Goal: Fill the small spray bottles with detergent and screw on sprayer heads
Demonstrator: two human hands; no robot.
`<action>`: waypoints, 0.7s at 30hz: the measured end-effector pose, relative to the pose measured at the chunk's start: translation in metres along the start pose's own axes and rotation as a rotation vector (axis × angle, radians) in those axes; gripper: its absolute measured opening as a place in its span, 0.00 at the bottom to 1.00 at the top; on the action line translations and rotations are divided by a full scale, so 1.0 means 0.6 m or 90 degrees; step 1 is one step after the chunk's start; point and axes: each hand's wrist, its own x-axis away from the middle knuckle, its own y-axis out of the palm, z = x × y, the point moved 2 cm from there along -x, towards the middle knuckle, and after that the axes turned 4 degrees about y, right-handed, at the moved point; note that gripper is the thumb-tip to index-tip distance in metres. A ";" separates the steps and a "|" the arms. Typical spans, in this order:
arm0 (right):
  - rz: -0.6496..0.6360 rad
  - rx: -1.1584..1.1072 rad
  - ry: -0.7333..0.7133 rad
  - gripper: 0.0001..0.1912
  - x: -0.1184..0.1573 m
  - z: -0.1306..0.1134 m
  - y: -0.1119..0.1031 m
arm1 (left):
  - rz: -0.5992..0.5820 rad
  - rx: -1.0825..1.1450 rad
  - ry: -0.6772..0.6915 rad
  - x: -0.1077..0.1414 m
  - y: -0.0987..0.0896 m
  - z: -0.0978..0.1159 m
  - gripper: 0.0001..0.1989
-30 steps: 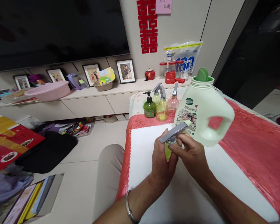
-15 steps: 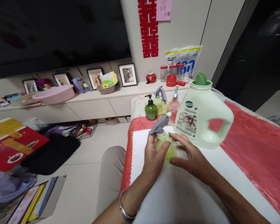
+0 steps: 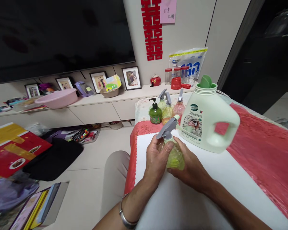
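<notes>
A clear yellow-green spray bottle [image 3: 175, 158] with a grey trigger head [image 3: 167, 128] is held between both hands above the white table mat [image 3: 144, 150]. My left hand [image 3: 156, 158] wraps its left side near the neck, thumb across the front. My right hand [image 3: 190, 166] closes round the right side and the lower part. Just beyond, to the right, stands a large pale green jug [image 3: 212, 127] with a green scoop-like piece [image 3: 205, 81] in its mouth. Behind the held bottle are a green pump bottle [image 3: 155, 113] and several spray bottles, one of them pink [image 3: 179, 108].
Red-lidded jars [image 3: 168, 76], a red plastic piece [image 3: 176, 83] and a plastic bag [image 3: 195, 60] stand at the back. A red cloth [image 3: 266, 143] covers the table's right side. Left are a shelf [image 3: 93, 102] with a pink basin [image 3: 59, 98] and a red box [image 3: 16, 150].
My right hand has closed onto the bottle, its fingers having been more spread before. The bottle has shifted slightly right, and its spray head has turned a little.
</notes>
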 end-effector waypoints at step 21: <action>0.069 -0.136 -0.009 0.56 0.005 -0.005 -0.033 | -0.071 -0.028 -0.043 0.006 0.010 0.002 0.23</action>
